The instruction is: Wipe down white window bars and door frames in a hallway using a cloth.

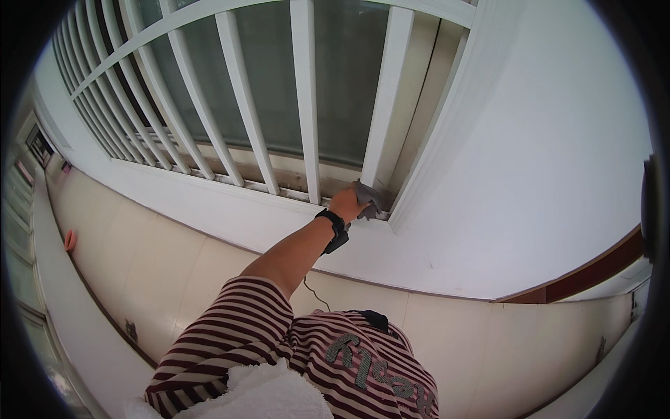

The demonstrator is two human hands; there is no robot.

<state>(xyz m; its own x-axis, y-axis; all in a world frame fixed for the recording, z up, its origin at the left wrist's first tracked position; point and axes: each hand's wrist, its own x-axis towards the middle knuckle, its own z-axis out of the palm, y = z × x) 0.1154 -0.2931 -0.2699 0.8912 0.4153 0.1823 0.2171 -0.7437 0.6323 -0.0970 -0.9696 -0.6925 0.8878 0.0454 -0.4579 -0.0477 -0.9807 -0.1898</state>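
My left hand (346, 205) grips a crumpled grey cloth (369, 199) at the lower right corner of a barred window. The cloth touches the foot of the last white bar (390, 94), beside the white window frame (434, 152). A black band with a black device (335, 232) is round the left wrist. Dirt marks show along the window's bottom ledge (293, 180). Behind the bars are dark glass panes (267, 73). My right hand is out of view. A striped sleeve and shirt fill the bottom, with white fluffy fabric (277, 393) over the lower part.
A white wall (523, 157) surrounds the window. Below lies a pale tiled floor (220, 267) with a thin dark cable (316, 294) near the body. An orange-pink object (70, 240) is at the left wall's base. A dark reddish-brown strip (576, 283) edges the wall at right.
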